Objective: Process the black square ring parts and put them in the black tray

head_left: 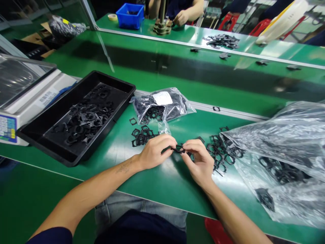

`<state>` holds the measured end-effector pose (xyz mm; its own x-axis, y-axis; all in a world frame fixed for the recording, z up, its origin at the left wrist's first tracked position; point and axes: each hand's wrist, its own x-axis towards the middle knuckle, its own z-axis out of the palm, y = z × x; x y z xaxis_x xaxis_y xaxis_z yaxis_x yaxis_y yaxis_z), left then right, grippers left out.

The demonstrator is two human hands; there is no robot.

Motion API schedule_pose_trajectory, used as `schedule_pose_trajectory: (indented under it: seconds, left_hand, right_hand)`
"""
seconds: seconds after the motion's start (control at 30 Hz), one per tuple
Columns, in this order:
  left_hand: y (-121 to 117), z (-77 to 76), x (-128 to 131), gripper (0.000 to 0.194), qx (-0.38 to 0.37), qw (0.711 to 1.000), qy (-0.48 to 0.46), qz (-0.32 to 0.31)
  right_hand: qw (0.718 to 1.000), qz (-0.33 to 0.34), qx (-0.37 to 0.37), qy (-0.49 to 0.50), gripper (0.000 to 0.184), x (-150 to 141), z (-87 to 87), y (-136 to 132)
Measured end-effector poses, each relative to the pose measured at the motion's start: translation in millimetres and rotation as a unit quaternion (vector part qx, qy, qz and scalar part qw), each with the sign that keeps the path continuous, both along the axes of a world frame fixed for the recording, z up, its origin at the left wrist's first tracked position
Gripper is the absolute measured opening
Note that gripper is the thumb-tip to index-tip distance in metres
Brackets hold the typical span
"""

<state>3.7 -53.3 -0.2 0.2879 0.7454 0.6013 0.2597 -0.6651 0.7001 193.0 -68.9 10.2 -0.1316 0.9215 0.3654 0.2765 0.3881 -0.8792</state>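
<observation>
My left hand (154, 150) and my right hand (199, 161) meet over the green bench (152, 183), both pinching a small black plastic frame part (178, 148) between their fingertips. A loose heap of the same black parts (142, 135) lies just beyond my left hand. More loose black parts (219, 152) spread to the right of my right hand. A small clear bag of parts with a white label (162, 105) rests behind both hands.
A black tray (38, 135) holding several black parts sits at the left, beside a weighing scale (22, 91). A large clear plastic bag (286, 159) with parts fills the right. Across a conveyor (203, 74), another person's hand (180, 17) works near a blue bin (127, 16).
</observation>
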Motion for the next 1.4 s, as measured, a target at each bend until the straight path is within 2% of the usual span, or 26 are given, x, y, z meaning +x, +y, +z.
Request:
schedule_pose_trajectory:
  seconds: [0.17, 0.3, 0.37, 0.43, 0.53, 0.6, 0.67, 0.77, 0.83, 0.87, 0.93, 1.03, 1.13, 1.2, 1.27, 1.33, 1.4]
  left_hand:
    - [-2.2, 0.5, 1.1, 0.01, -0.105, 0.994, -0.008, -0.019]
    - [-0.3, 2.4, 3.3, 0.008, -0.172, 0.985, 0.005, 0.005]
    - [3.3, 10.0, -0.9, 0.008, -0.175, 0.984, 0.018, 0.034]
    - [5.6, 24.9, -14.4, 0.011, -0.166, 0.984, 0.036, 0.064]
    - [2.6, 56.3, -57.1, 0.016, -0.144, 0.979, 0.087, 0.117]
    - [-1.7, 75.1, -98.7, 0.018, -0.122, 0.965, 0.127, 0.193]
    - [-5.1, 85.4, -144.9, 0.021, -0.112, 0.932, 0.186, 0.29]
    - [-6.9, 82.4, -208.0, 0.022, -0.136, 0.869, 0.252, 0.403]
    - [-6.6, 73.9, -237.6, 0.022, -0.168, 0.833, 0.285, 0.443]
    - [-6.4, 70.0, -247.2, 0.024, -0.172, 0.827, 0.297, 0.445]
    - [-7.3, 64.8, -255.2, 0.029, -0.119, 0.836, 0.31, 0.436]
    - [-14.8, 63.3, -239.6, 0.025, 0.007, 0.868, 0.296, 0.398]
    - [-26.6, 57.3, -198.2, 0.022, 0.065, 0.897, 0.274, 0.34]
    - [-31.2, 43.9, -163.5, 0.026, 0.037, 0.924, 0.292, 0.242]
    - [-29.8, 23.2, -129.1, 0.033, 0.01, 0.937, 0.309, 0.161]
    - [-22.6, 0.1, -99.5, 0.044, -0.017, 0.94, 0.318, 0.12]
    - [-12.0, -19.3, -77.3, 0.041, -0.028, 0.943, 0.311, 0.114]
  right_hand:
    - [0.999, 0.006, -0.02, -0.024, 0.011, 2.4, 3.0, 1.4]
    - [0.995, 0.069, -0.047, -0.052, 0.017, 0.3, 5.1, 5.6]
    - [0.993, 0.09, -0.035, -0.073, 0.02, 1.4, 7.7, 9.5]
    - [0.99, 0.08, -0.005, -0.116, 0.016, 7.8, 12.0, 14.0]
    - [0.963, 0.036, 0.041, -0.263, 0.017, 28.8, 17.7, 19.6]
    - [0.93, -0.006, 0.044, -0.364, 0.027, 44.9, 17.4, 21.5]
    - [0.899, -0.022, 0.029, -0.437, 0.037, 56.2, 13.2, 22.2]
    - [0.87, -0.021, 0.025, -0.493, 0.034, 57.9, 3.8, 22.3]
    - [0.867, -0.022, 0.046, -0.495, 0.032, 52.9, -0.9, 22.1]
    - [0.871, -0.019, 0.059, -0.488, 0.033, 50.9, -2.4, 21.6]
    - [0.879, -0.012, 0.08, -0.47, 0.035, 51.2, -4.4, 19.4]
    - [0.884, -0.036, 0.097, -0.456, 0.043, 66.0, -9.0, 11.0]
    - [0.876, -0.081, 0.084, -0.467, 0.058, 86.5, -18.6, 0.0]
    - [0.87, -0.092, 0.07, -0.479, 0.065, 92.8, -25.5, -4.1]
    - [0.868, -0.088, 0.067, -0.485, 0.067, 88.9, -30.1, -3.3]
    - [0.871, -0.073, 0.074, -0.48, 0.066, 76.4, -31.6, 2.4]
    - [0.877, -0.053, 0.084, -0.47, 0.062, 60.5, -31.0, 11.6]
